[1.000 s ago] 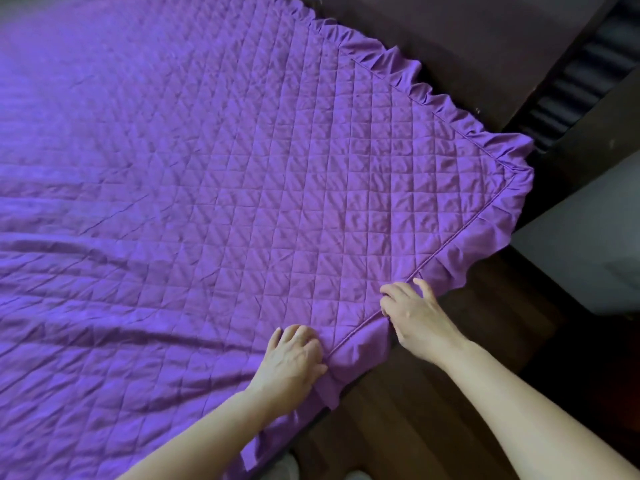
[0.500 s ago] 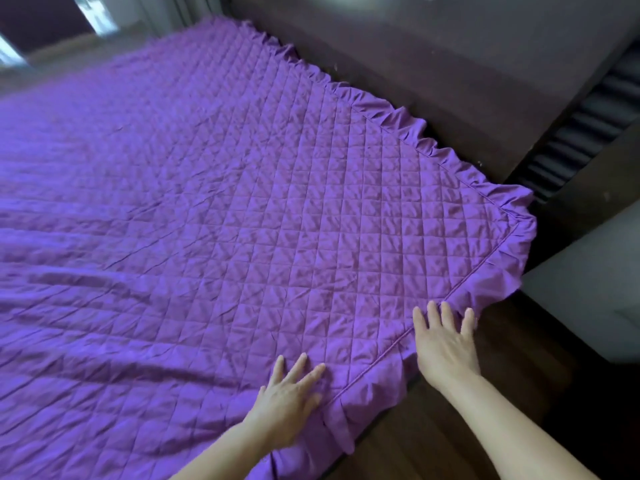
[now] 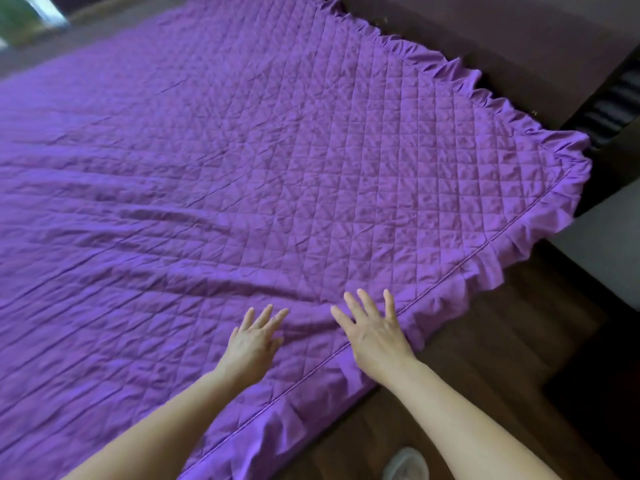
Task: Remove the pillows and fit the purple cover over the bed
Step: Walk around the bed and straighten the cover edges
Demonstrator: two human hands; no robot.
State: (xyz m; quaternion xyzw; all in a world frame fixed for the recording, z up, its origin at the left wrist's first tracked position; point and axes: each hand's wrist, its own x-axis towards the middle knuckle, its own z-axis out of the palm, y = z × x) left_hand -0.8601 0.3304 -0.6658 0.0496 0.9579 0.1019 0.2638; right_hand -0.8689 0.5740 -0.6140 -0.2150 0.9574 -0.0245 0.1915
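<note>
1. Purple quilted cover [image 3: 242,150] lies spread across the bed. Its frill [image 3: 485,271] hangs over the near edge and round the far corner by the dark panel [image 3: 519,36]. No pillows show in this view.
2. A second ago your left hand [image 3: 254,344] had its fingers curled into the cloth beside the piped seam. Now it lies flat with fingers spread, gripping nothing.
3. Your right hand [image 3: 375,336] has come off the frill and moved in onto the quilted top, just inside the seam. It is also palm down and released, close beside the left.
4. That shift reads as the end of tugging and the start of smoothing. The corner looks seated, so what remains is probably finishing work.
5. Long creases run from in front of your fingertips away to the left. Sweeping them out with flat palms seems wiser than pinching again, which could drag the seam back off the edge above the wooden floor [image 3: 467,358].
</note>
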